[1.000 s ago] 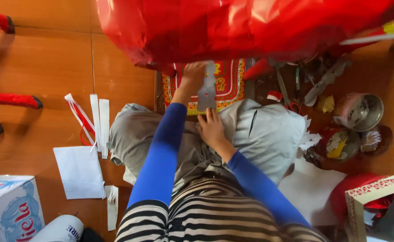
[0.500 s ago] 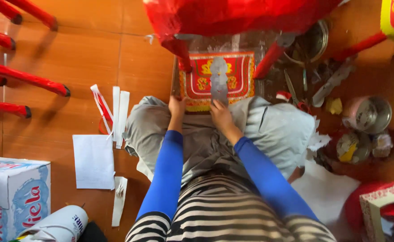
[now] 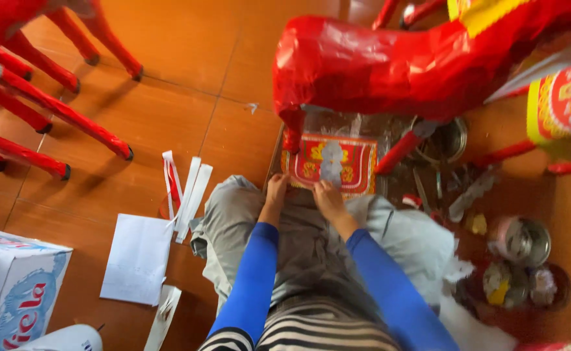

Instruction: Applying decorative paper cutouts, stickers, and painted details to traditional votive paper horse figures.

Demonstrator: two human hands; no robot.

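In the head view, the person sits on the orange tiled floor (image 3: 188,84), legs folded, blue sleeves running up from the bottom edge toward the centre.

The left hand (image 3: 276,191) rests at the lower-left edge of a red and gold decorated panel (image 3: 350,162), fingers pressed together against its border. The right hand (image 3: 325,195) sits just beside it at the panel's lower middle, fingertips pinching the bottom of a silver-grey paper cutout (image 3: 331,164) that lies on the panel's centre. The panel lies flat, directly at 12 o'clock from the hands and touching both.

Above the panel, at 12 to 1 o'clock, stands a big red paper horse figure (image 3: 389,65), its red legs coming down beside the panel. At 2 o'clock a yellow and red patterned piece (image 3: 561,104) fills the frame edge.

At 9 o'clock from the hands lie white paper strips (image 3: 193,195), one with red edging, and at 8 o'clock a white paper sheet (image 3: 136,259). Farther left, at 10 o'clock, red stick legs (image 3: 58,110) of another figure slant across the floor. A cardboard box (image 3: 12,286) sits at 8 o'clock in the corner.

At 3 to 4 o'clock are round metal tins (image 3: 522,242) and scattered scraps.
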